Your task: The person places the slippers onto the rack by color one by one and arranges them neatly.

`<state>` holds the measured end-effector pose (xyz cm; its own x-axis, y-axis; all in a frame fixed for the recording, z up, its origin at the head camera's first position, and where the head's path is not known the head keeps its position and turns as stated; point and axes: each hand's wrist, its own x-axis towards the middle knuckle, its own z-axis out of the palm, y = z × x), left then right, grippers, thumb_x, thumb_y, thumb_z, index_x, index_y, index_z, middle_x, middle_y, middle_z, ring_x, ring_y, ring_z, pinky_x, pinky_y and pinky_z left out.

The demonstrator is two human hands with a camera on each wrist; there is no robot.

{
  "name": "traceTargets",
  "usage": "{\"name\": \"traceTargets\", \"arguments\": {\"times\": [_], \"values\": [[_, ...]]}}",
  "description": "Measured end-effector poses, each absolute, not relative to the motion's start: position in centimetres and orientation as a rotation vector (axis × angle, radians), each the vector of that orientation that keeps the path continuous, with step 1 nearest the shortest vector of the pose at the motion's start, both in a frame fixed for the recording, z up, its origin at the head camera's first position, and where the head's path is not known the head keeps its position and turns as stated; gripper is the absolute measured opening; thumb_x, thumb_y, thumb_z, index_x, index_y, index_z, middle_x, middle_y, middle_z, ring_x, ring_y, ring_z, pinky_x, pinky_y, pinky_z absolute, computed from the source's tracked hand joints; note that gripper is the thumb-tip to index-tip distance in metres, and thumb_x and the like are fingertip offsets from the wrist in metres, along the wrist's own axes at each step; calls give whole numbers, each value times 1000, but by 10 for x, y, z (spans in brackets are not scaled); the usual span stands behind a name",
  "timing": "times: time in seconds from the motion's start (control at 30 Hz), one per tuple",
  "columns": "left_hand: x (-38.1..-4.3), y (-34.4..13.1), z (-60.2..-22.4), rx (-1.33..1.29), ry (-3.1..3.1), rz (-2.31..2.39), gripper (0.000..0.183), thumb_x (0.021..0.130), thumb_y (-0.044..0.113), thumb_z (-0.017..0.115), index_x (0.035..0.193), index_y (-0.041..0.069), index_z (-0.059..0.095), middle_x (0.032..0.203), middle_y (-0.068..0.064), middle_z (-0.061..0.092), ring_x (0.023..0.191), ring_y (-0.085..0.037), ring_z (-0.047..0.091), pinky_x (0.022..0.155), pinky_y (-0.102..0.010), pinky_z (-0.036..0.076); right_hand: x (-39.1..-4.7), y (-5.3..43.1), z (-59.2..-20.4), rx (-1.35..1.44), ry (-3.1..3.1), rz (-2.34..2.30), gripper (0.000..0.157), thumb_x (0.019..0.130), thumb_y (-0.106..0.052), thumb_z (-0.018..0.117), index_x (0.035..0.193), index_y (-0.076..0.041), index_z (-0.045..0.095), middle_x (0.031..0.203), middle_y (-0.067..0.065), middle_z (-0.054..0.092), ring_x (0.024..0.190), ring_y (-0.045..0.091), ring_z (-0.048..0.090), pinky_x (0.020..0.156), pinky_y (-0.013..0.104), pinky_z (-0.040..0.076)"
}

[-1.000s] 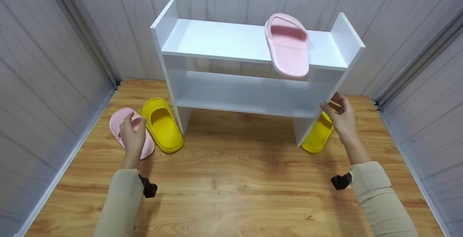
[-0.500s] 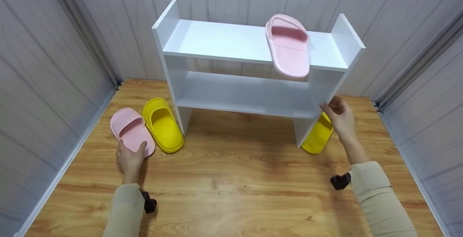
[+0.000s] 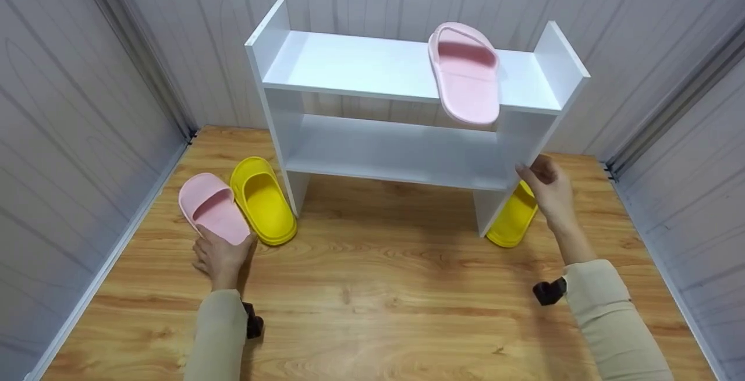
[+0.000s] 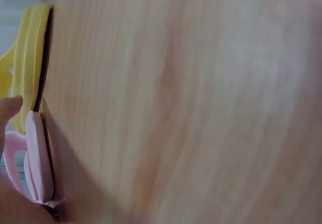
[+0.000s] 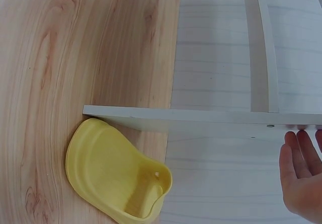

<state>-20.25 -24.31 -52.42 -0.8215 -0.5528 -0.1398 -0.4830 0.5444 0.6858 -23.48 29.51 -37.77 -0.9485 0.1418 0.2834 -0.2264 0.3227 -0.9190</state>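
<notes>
– What's furthest left?
– The left hand (image 3: 222, 259) spans the heel of the low pink slipper (image 3: 224, 215), near the floor's (image 3: 372, 288) left edge, thumb one side, fingers the other. Whether it has a firm hold, I can't tell.
– And if not?
– The slipper could slip free or sag at the toe, with only its heel covered. A sideways nudge could also shove the left yellow slipper (image 3: 270, 218), just beside it, against the rack (image 3: 396, 148).
– Next?
– The high pink slipper (image 3: 468, 87), towards the top shelf's (image 3: 349, 58) right end, heel past the front edge. A jolt might tip it off.
– From what?
– Beyond the right yellow slipper (image 3: 509, 221), on the floor outside the rack, the right hand (image 3: 550, 195) has loosely bent fingers, gripping nothing, tips seemingly touching the rack's right side. A hard push there could do it.
</notes>
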Motion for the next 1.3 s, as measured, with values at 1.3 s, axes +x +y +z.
{"name": "traceTargets", "arguments": {"times": [1.3], "values": [[-211, -237, -534, 1046, -2523, -1006, 102, 75, 34, 65, 138, -2, -8, 136, -32, 10, 126, -44, 2, 98, -55, -5, -238, 300, -385, 104, -2310, 1620, 46, 86, -27, 57, 118, 4, 47, 104, 10, 53, 93, 16, 50, 81, 22, 42]]}}
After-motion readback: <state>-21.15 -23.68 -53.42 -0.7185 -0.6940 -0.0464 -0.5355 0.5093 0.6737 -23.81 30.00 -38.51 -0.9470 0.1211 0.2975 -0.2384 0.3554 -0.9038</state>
